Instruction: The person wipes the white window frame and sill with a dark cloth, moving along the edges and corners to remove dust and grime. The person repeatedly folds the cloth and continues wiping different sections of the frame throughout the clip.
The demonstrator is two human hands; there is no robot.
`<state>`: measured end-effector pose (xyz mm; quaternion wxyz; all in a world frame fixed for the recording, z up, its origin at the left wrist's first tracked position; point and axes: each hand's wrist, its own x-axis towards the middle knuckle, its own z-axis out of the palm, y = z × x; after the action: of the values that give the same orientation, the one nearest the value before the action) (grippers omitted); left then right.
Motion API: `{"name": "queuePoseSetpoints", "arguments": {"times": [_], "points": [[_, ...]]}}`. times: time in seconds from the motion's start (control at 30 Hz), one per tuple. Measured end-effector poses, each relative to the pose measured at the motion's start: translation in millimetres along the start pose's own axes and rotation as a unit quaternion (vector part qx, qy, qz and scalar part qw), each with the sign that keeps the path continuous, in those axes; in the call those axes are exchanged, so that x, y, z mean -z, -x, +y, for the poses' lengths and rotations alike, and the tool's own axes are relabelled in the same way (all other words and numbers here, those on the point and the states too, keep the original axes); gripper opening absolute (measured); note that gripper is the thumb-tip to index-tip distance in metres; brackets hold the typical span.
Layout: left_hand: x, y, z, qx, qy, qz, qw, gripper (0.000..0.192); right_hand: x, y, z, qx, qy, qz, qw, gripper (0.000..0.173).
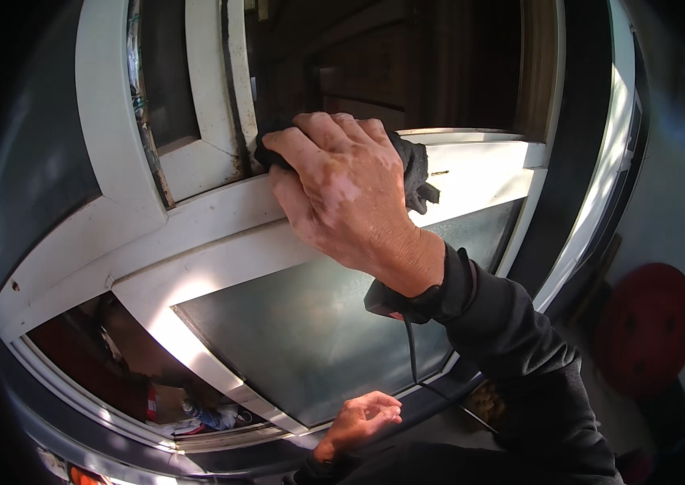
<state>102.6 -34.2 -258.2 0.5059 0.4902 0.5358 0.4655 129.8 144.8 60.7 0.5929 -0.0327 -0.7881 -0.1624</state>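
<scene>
My right hand (345,182) presses a bunched black cloth (416,167) against the white window frame (482,173), at the lower edge of a dark upper pane (439,66). Part of the cloth sticks out past the fingers on the right. Lower down, my left hand (361,419) hangs in front of the frosted lower pane's (294,327) bottom edge. Its fingers curl loosely, and nothing shows in them. Dirt marks the inner corner of the narrow white sash (209,163) left of the cloth.
A black cable (412,351) hangs from a dark device (386,302) at my right wrist. At lower left, a gap in the frame shows stored items, including a spray can (203,415). A round red object (645,330) stands at the right by the wall.
</scene>
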Motion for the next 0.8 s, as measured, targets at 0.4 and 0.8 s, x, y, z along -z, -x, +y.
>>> {"name": "queuePoseSetpoints", "arguments": {"times": [0.4, 0.8], "points": [[33, 42, -29, 0.013, 0.006, 0.078, 0.997, 0.026, 86, 57, 148, -0.163, 0.045, 0.028, 0.985, 0.027], [24, 4, 18, -0.119, -0.004, 0.059, 0.991, 0.026, 55, 30, 68, -0.278, -0.268, 0.030, 0.922, 0.035]]}}
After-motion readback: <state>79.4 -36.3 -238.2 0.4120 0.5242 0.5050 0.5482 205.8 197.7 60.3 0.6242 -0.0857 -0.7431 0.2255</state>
